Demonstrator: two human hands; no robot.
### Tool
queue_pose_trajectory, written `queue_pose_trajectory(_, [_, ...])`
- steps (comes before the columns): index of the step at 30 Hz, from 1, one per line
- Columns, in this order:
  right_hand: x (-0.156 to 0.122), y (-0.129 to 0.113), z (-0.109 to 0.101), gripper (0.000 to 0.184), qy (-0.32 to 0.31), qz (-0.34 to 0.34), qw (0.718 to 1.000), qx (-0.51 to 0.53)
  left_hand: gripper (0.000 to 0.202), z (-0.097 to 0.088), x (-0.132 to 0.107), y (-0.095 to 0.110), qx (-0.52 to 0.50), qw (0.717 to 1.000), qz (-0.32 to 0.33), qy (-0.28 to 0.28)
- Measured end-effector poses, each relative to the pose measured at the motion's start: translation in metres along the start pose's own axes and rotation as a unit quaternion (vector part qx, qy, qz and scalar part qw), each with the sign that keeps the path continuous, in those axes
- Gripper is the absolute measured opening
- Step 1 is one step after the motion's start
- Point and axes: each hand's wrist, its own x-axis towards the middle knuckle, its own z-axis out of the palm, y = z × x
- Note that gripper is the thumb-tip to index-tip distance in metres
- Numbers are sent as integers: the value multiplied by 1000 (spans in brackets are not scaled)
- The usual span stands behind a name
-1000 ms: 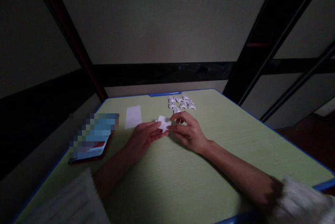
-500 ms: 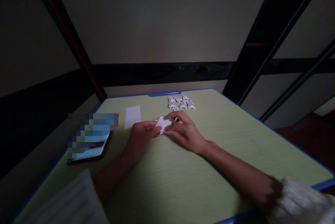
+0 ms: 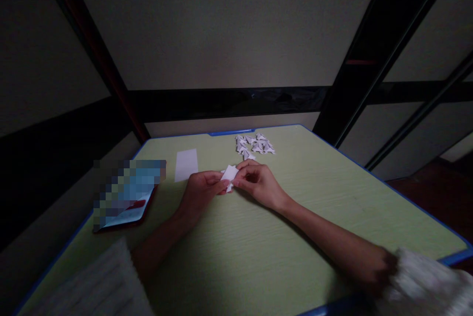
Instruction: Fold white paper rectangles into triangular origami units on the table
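A small folded white paper (image 3: 229, 173) is held between my two hands above the middle of the table. My left hand (image 3: 201, 189) pinches its left side, thumb lying on top and fingers underneath. On the right side, my right hand (image 3: 260, 182) grips the paper's edge between thumb and curled fingers. The fingertips cover parts of the folds. Just beyond my hands lie several small folded white paper figures (image 3: 258, 144) in a cluster. A flat white sheet of paper (image 3: 186, 164) rests beyond my left hand.
A tablet-like device (image 3: 129, 210) in a dark red case, its screen partly pixelated, lies at the table's left. The pale green table (image 3: 332, 217) has a blue rim. Behind it stands a grey panelled wall (image 3: 229, 35) with a dark band.
My right thumb and fingers have closed in on the paper's right edge, where they were more spread before. The paper has turned slightly and looks narrower. My left hand stays nearly in place.
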Motion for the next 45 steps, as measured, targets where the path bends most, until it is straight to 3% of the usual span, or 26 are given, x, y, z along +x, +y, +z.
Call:
queue_pose_trajectory(9, [1, -1, 3, 10, 14, 32, 999, 16, 11, 1, -1, 0, -3, 1000, -21, -14])
queue_pose_trajectory(12, [3, 1, 2, 8, 1, 52, 994, 97, 11, 1, 0, -2, -11, 1000, -23, 2])
queue_pose_trajectory(17, [7, 3, -5, 8, 38, 94, 966, 237, 16, 0, -3, 1, -30, 999, -27, 25])
queue_pose_trajectory(21, [6, -1, -9, 16, -81, 118, 972, 188, 16, -1, -3, 0, -47, 999, -14, 9])
queue_pose_trajectory(24, [4, -4, -8, 18, -129, 117, 973, 151, 16, -1, -2, -3, -31, 999, -6, -8])
queue_pose_trajectory(36, [4, -3, -9, 22, -179, 120, 967, 135, 18, -3, 1, -5, -39, 998, 3, -39])
queue_pose_trajectory(45, [-3, -5, -4, 14, -127, 107, 984, 60, 17, -2, 0, -6, -47, 998, -4, -42])
